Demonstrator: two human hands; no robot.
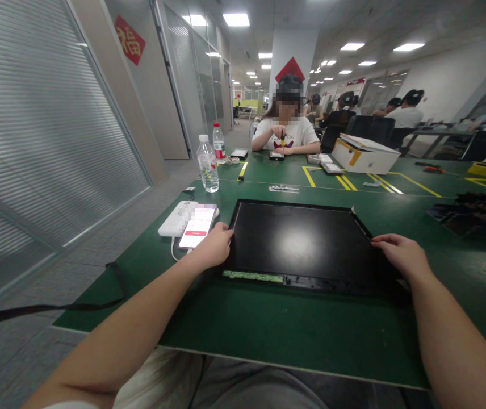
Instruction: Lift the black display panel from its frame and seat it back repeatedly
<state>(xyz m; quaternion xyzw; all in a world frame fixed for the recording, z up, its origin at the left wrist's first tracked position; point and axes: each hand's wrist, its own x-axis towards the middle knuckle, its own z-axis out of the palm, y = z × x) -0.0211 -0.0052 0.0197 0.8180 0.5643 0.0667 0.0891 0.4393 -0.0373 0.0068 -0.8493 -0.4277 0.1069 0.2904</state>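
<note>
A black LCD screen panel (298, 241) lies on the green table in front of me, its dark face up. Along its near edge runs a narrow green circuit board (252, 277). My left hand (216, 244) grips the panel's left edge, fingers closed over the frame. On the opposite side my right hand (402, 255) pinches the right edge between thumb and fingers. Just beyond my left hand are a lit smartphone (199, 226) and a white power bank (177, 218), with a white cable at their near side.
Two plastic bottles (208, 165) stand at the far left. Across the green table (285, 335) a person (285, 133) works with a screwdriver on a small device. A white box (366, 153) sits at the far right, and dark strips (473, 216) are piled nearer. A black strap (55, 308) crosses the left corner.
</note>
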